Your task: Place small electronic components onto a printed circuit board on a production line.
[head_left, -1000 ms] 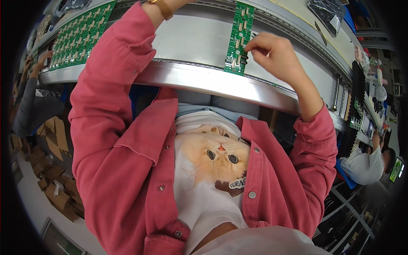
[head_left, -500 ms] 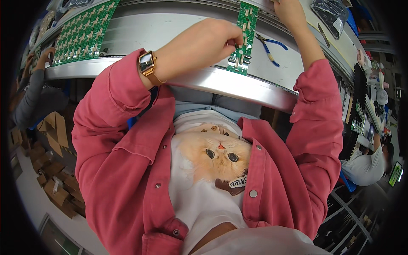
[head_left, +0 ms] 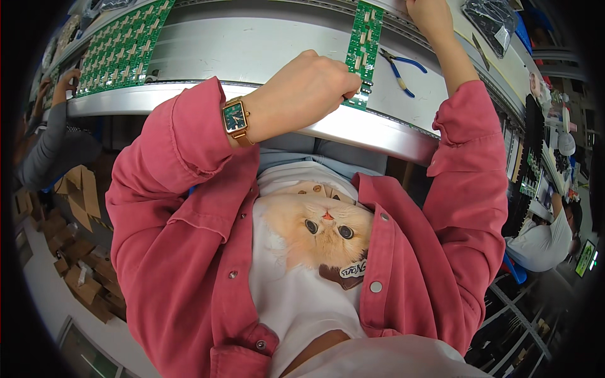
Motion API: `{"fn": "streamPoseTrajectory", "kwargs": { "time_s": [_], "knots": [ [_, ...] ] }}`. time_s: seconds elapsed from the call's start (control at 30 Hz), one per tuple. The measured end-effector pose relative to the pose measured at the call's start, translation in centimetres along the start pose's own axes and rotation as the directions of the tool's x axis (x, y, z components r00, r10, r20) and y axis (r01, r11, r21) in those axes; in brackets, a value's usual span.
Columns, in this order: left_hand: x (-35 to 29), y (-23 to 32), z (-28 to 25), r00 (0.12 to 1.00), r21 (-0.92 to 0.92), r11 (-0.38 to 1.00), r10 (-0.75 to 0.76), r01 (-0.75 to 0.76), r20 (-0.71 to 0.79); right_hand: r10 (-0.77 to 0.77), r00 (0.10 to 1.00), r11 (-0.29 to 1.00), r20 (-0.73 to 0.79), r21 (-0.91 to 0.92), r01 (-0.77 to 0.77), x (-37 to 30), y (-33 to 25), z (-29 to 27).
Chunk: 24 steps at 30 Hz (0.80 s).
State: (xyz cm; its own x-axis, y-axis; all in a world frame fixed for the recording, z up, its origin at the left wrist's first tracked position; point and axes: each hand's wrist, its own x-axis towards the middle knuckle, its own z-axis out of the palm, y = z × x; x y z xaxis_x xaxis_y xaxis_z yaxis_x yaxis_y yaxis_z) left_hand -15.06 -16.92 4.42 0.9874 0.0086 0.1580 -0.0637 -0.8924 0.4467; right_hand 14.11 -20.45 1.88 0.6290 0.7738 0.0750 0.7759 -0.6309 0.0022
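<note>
I am wearing a pink jacket (head_left: 170, 252) over a white shirt (head_left: 277, 290) with a cat's face on it, and a gold watch (head_left: 236, 118) is sitting on my left wrist. Just past my lap, a shiny metal rail (head_left: 378, 137) is running across in front of me. Over it my left hand (head_left: 309, 89) is bending, knuckles up, with thumb and fingers drawn in narrow; the hand is hiding its fingertips, so I cannot tell whether they are pinching anything. They are meeting the near end of a narrow green circuit board (head_left: 364, 36), which is lying crosswise over the pale worktop (head_left: 252, 50), its pale connectors and a few dark parts facing up. Just to the right of that board, pliers (head_left: 391, 58) with blue handles are lying spread on the worktop. My right hand (head_left: 432, 17) is stretching farther out, beyond the pliers; the upper edge of the view is cutting off its fingers, and I cannot tell what they are holding. A dark bundle in plastic (head_left: 489, 24) is lying to its right. Well off to the left, a panel of green boards (head_left: 123, 49) is standing in line, and beside it a co-worker in a grey sleeve (head_left: 53, 142) is working. Far right, another person in a white top (head_left: 541, 244) is sitting.
</note>
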Motion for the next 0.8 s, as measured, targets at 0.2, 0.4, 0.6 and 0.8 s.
{"fn": "streamPoseTrajectory", "kwargs": {
  "time_s": [0.2, 0.4, 0.6, 0.8],
  "knots": [
    [-0.2, 0.0, 0.3, 1.000, 0.070, 0.998, 0.005, -0.005, -0.003, -0.096, 0.994, 0.978, 0.052, -0.181, 0.104, 0.6, -0.3, 0.3],
    [-0.7, 0.2, -0.6, 1.000, 0.130, 0.991, 0.026, -0.024, -0.015, -0.278, 0.961, 0.877, -0.004, 0.407, 0.255, 5.3, 4.9, 6.5],
    [2.1, -0.7, -4.1, 0.996, 0.162, 0.986, 0.048, -0.035, -0.074, -0.308, 0.927, 0.258, -0.215, 0.919, 0.298, 7.6, 11.9, 10.2],
    [8.6, -2.3, -5.9, 0.739, 0.164, 0.729, -0.673, 0.664, -0.002, 0.005, 0.999, 0.286, 0.043, 0.957, -0.043, -6.3, -0.5, -2.3]
  ]
}}
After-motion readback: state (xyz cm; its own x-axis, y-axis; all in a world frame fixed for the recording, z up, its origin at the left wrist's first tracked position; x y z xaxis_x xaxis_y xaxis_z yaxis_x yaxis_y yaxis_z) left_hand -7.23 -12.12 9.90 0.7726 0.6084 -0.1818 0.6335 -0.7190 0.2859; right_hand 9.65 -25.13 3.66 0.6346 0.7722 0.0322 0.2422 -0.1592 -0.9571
